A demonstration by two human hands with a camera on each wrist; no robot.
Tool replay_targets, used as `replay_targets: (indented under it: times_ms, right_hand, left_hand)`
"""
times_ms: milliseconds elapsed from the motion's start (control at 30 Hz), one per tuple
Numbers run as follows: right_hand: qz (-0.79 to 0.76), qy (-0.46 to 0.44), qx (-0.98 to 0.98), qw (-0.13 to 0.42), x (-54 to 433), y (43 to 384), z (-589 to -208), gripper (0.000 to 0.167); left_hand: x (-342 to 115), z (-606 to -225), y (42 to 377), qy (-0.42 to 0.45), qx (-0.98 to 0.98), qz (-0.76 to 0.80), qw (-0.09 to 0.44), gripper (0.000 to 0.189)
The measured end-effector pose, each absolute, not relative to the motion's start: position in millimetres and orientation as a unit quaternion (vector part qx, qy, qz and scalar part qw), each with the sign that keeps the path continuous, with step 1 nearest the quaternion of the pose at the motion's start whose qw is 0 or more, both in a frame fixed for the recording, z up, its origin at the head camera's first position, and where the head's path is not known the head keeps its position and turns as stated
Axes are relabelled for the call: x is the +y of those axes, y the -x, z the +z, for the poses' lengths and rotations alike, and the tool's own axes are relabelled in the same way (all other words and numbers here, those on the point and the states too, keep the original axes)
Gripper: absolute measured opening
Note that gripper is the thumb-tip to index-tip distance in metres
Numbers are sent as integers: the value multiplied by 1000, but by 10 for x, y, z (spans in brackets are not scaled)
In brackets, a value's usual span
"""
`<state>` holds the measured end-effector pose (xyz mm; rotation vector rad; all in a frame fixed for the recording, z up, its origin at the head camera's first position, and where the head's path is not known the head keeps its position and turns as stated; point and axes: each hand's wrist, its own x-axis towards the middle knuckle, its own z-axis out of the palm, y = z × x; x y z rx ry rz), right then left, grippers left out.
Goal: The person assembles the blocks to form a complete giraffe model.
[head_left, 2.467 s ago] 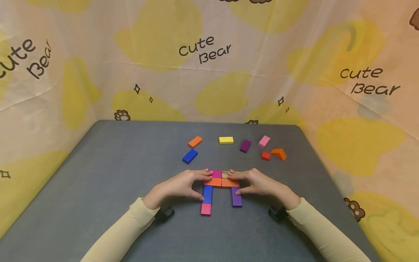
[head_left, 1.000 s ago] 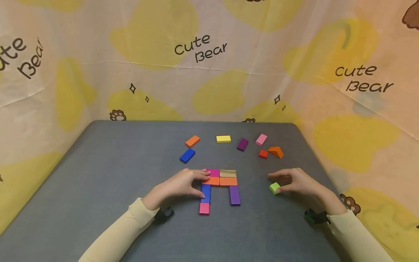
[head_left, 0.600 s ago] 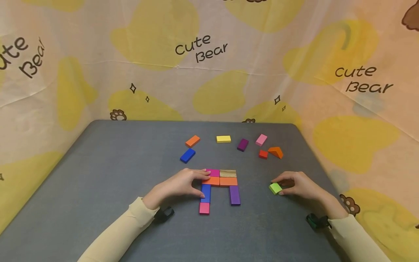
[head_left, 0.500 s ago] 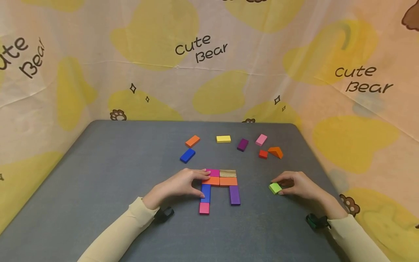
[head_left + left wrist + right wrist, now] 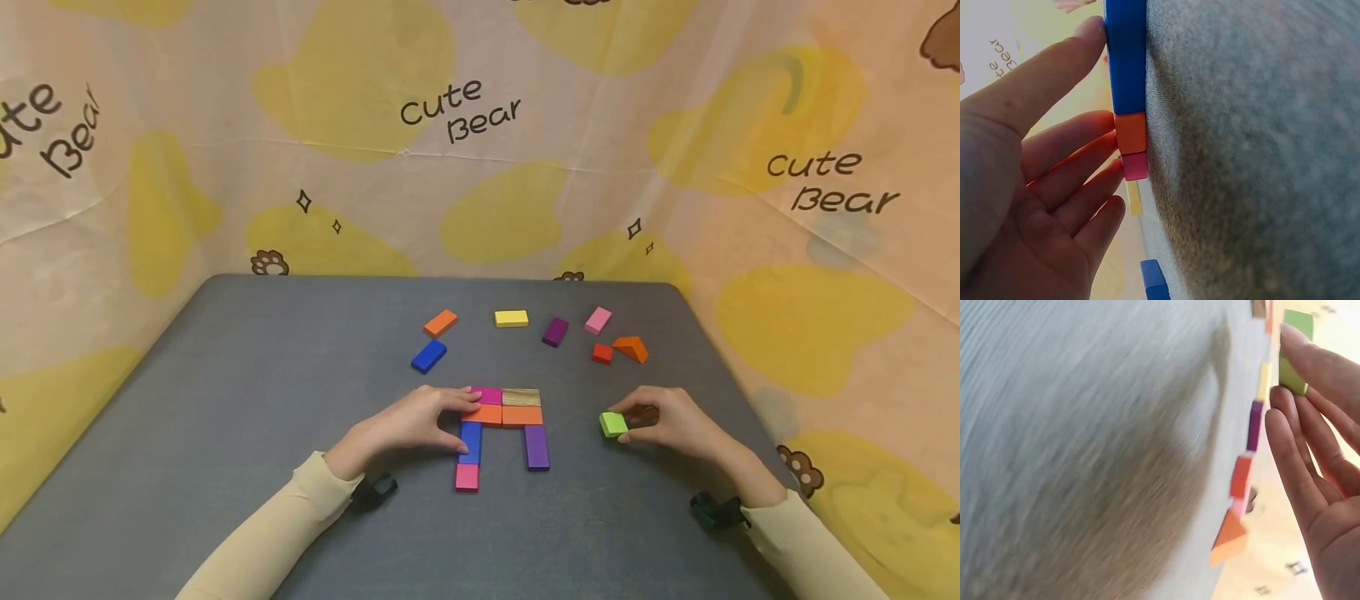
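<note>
My right hand pinches a light green block between thumb and fingers, to the right of the block layout. In the right wrist view that green block appears lifted off the table. My left hand rests along the layout's left side with relaxed fingers. Its thumb touches a long blue block, and its fingertips touch an orange block and a magenta block. Also in the layout are a wood-grain block, a second orange block, a purple block and a pink block.
Loose blocks lie farther back: orange, blue, yellow, dark purple, light pink, red and an orange wedge-like piece. A patterned curtain stands behind the grey table.
My right hand left the layout, took hold of the green block at the right, and has shifted slightly left with it. My left hand stays at the layout.
</note>
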<state>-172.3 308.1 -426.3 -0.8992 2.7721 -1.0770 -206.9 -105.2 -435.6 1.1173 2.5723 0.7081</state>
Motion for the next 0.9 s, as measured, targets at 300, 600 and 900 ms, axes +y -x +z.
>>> replay_targets:
  times_ms: [300,600,900]
  right_hand:
    - [-355,344,869,21,2685,1679,-4196,35]
    - [-351,368,860,50,2341,1582,-4243,35]
    - [-342,398,848,80,2221,1518,-4293,33]
  left_hand:
    - [-1058,-4348,2073,-382,883,239,127,63]
    - [-1050,-4361,2064,-379,882,246,134,63]
    - [-1044,-4358,2067,-377,883,245,132,63]
